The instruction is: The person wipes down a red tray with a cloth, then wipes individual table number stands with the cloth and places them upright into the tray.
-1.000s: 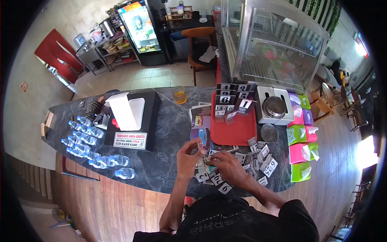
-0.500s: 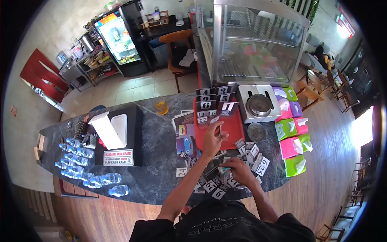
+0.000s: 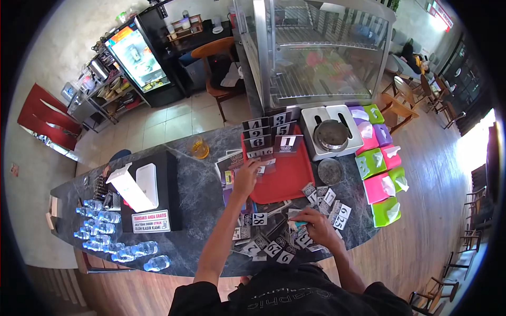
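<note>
My left hand (image 3: 246, 178) reaches over the left side of the red tray (image 3: 287, 181). Its fingers are closed at a small number card (image 3: 267, 163), partly hidden, in front of the standing rows. Several black-and-white number signs stand at the back of the tray, among them the 1 sign (image 3: 288, 143) and the 6 sign (image 3: 257, 142). Lower on the counter, my right hand (image 3: 320, 230) pinches a crumpled white-and-teal wipe (image 3: 297, 225). Loose number cards lie spread around it, including a 28 card (image 3: 259, 219), a 29 card (image 3: 273, 248) and a 6/25 card (image 3: 342, 217).
A white cooker (image 3: 311, 142) with a metal pot (image 3: 331, 136) stands behind the tray, near a round metal dish (image 3: 330, 171). Colourful tissue boxes (image 3: 377, 188) line the right edge. Water bottles (image 3: 157, 263), a black checkout unit (image 3: 171, 184) and a glass (image 3: 200, 148) sit leftward.
My left hand has moved left along the tray to the front of the standing signs. The 28 card now shows where my forearm was. My right hand stays low with the wipe.
</note>
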`<state>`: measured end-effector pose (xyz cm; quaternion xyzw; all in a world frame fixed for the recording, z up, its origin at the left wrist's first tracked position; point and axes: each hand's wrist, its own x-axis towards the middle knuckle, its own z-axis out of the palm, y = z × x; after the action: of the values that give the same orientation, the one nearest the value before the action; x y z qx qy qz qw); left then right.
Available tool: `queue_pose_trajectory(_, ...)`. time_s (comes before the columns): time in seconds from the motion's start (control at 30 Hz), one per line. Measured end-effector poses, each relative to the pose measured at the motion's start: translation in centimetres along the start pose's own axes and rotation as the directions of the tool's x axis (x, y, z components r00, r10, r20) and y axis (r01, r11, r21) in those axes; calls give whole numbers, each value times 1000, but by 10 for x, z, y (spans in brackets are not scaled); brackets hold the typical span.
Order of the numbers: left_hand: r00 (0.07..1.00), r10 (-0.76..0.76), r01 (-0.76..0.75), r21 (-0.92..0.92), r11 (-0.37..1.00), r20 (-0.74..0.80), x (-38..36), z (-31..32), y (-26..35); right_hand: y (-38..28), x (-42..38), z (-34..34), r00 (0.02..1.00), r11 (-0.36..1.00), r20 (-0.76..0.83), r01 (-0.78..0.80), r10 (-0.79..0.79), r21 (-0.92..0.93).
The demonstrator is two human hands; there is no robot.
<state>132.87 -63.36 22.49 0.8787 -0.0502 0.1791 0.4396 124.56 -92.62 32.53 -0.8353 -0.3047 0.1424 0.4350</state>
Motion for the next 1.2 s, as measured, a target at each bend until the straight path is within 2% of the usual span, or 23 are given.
queue_pose_trajectory(0.03,1000,-7,7,3,1000,-5,-4,0,-5,-3,4,1,1000,1000,8,3,-3,2)
queue_pose_trajectory(0.1,991,97,-84,133,988,-91,-8,2,-12,-8,11,2,999,1000,36,26,-26,-17)
queue_pose_trajectory(0.2,990,38,-3,245,969,-138,-5,-2,22,-8,20,8,996,995,50,81,-78,-57)
queue_pose_trajectory(0.23,990,61,-21,293,956,-129,-3,-1,25,-12,22,9,996,994,60,78,-74,-79)
queue_pose_trajectory(0.37,992,106,-76,357,931,-64,16,0,34,-17,23,11,991,994,97,98,-93,-47)
queue_pose_trajectory(0.43,996,93,-90,308,947,5,20,-5,36,-27,20,8,989,994,111,101,-95,-51)
queue_pose_trajectory(0.5,993,111,-99,260,961,-33,12,-15,48,-23,12,9,989,989,73,130,-125,-73)
queue_pose_trajectory(0.57,990,-8,1,-46,999,-143,-7,-28,57,-28,2,9,998,998,5,63,-63,-8)
queue_pose_trajectory(0.6,985,-136,122,-131,984,-104,-23,-41,72,-24,-2,9,999,999,-25,43,-43,3)
queue_pose_trajectory(0.67,945,-315,326,-155,933,90,-63,-54,67,-24,-5,5,999,999,-38,-5,7,50)
queue_pose_trajectory(0.7,923,-352,361,-29,932,156,-78,-56,66,-24,-5,5,999,997,-42,-27,30,66)
queue_pose_trajectory(0.73,948,-243,234,70,970,207,-97,-49,48,-18,-3,7,998,995,-12,-56,57,85)
queue_pose_trajectory(0.77,953,-143,102,163,981,266,-116,-37,23,-14,1,11,1000,997,-14,-22,23,76)
queue_pose_trajectory(0.8,936,-151,55,291,955,318,-126,-28,12,-12,7,15,1000,998,-15,17,-16,67)
queue_pose_trajectory(0.87,951,-151,19,434,901,271,-128,-19,27,-26,22,17,995,996,68,62,-67,67)
queue_pose_trajectory(0.9,911,-226,36,481,876,344,-124,-15,31,-29,27,20,992,993,88,89,-96,72)
queue_pose_trajectory(0.93,916,-226,39,486,873,331,-123,-7,27,-38,32,22,987,990,95,127,-132,54)
queue_pose_trajectory(1.0,924,-202,-71,664,744,326,-120,8,27,-47,39,26,980,985,111,160,-167,65)
queue_pose_trajectory(1.07,925,-186,-103,689,717,332,-120,14,28,-49,40,26,977,985,130,164,-170,51)
queue_pose_trajectory(1.2,929,-112,-154,645,749,352,-122,7,18,-44,28,21,978,983,98,180,-183,46)
